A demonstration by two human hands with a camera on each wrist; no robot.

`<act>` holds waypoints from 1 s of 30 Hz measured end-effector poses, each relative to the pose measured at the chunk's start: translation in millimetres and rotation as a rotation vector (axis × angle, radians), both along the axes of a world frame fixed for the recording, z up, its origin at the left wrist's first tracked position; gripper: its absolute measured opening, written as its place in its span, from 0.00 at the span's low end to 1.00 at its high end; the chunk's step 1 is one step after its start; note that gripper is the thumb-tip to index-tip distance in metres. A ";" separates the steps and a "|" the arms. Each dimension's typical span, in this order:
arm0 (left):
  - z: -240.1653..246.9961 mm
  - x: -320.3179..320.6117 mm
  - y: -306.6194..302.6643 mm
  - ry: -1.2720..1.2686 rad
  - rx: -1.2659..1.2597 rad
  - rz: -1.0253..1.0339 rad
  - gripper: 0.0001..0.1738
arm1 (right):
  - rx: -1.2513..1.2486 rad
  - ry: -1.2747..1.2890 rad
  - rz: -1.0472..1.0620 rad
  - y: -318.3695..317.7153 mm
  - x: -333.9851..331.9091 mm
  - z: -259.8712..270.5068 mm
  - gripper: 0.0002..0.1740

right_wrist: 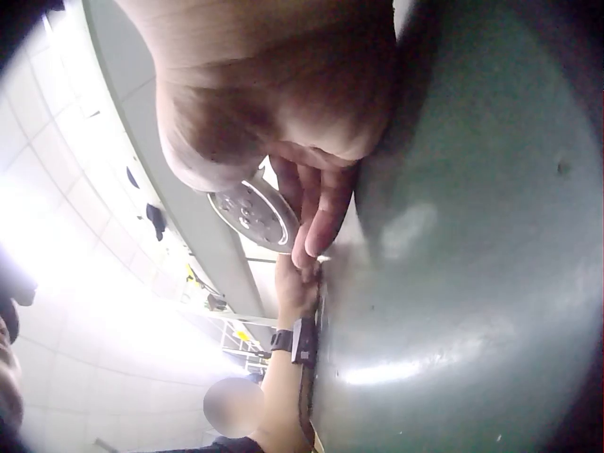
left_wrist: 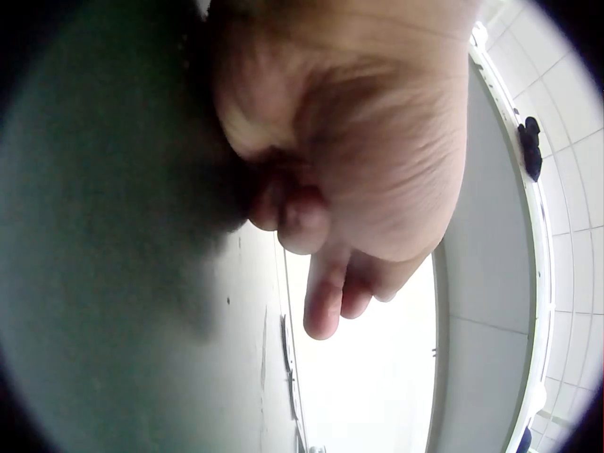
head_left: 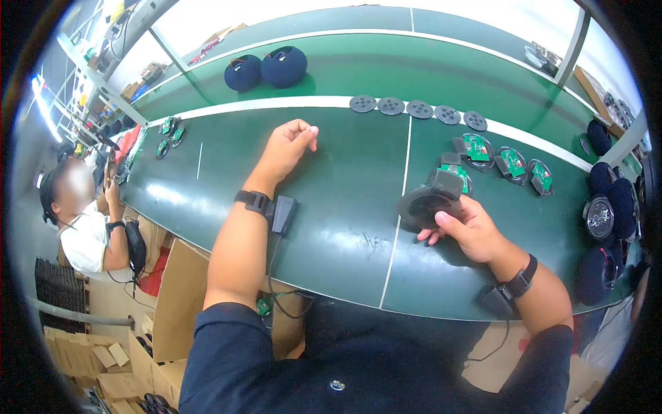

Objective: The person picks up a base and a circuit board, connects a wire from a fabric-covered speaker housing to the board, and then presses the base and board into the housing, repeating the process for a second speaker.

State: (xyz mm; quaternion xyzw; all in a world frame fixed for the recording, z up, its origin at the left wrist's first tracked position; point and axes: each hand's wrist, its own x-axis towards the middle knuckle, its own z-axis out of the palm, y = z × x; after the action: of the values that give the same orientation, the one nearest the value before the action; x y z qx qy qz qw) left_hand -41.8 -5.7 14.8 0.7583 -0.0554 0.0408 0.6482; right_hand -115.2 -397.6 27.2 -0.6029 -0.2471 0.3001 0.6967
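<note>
My right hand (head_left: 474,231) grips a dark round disc (head_left: 422,209) by its edge, thumb on top, over the right part of the table; a grey block stands on the disc. In the right wrist view, the disc's pale perforated face (right_wrist: 247,215) shows beside the fingers of the right hand (right_wrist: 274,113). Beyond the disc lies a green circuit board (head_left: 452,168), partly hidden. Over the middle of the table, my left hand (head_left: 284,152) has loosely bent fingers and nothing visible in them. The left wrist view shows the palm of that left hand (left_wrist: 368,160) beside the green surface.
Round parts with green boards (head_left: 511,163) lie at the right. Flat black discs (head_left: 419,109) line the white strip; two dark blue balls (head_left: 283,67) sit behind. More blue balls and a speaker (head_left: 598,218) crowd the right edge. A seated person (head_left: 89,228) is at the left.
</note>
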 end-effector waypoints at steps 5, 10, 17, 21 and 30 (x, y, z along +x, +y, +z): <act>-7.8 5.7 9.0 -0.032 -0.027 -0.012 0.17 | -0.012 0.042 -0.031 0.8 2.1 1.2 0.21; 0.0 2.4 1.4 -0.097 -0.107 -0.082 0.14 | -0.012 0.089 -0.047 -1.8 3.6 -2.5 0.22; 9.1 1.5 1.0 -0.015 -0.129 -0.056 0.17 | 0.026 0.113 -0.052 -5.2 6.2 -9.0 0.23; 6.4 5.1 5.9 -0.002 -0.129 -0.055 0.17 | 0.109 0.147 0.001 -5.1 7.5 -6.4 0.23; 3.4 0.4 0.8 -0.022 -0.014 -0.061 0.14 | -0.368 -0.675 -0.053 -27.3 -36.9 38.5 0.27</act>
State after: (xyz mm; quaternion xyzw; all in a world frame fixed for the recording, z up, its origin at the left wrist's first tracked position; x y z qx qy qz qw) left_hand -41.5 -4.9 18.2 0.7511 -0.0852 0.0296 0.6540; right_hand -152.0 -424.9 65.7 -0.7889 -0.3889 0.1060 0.4638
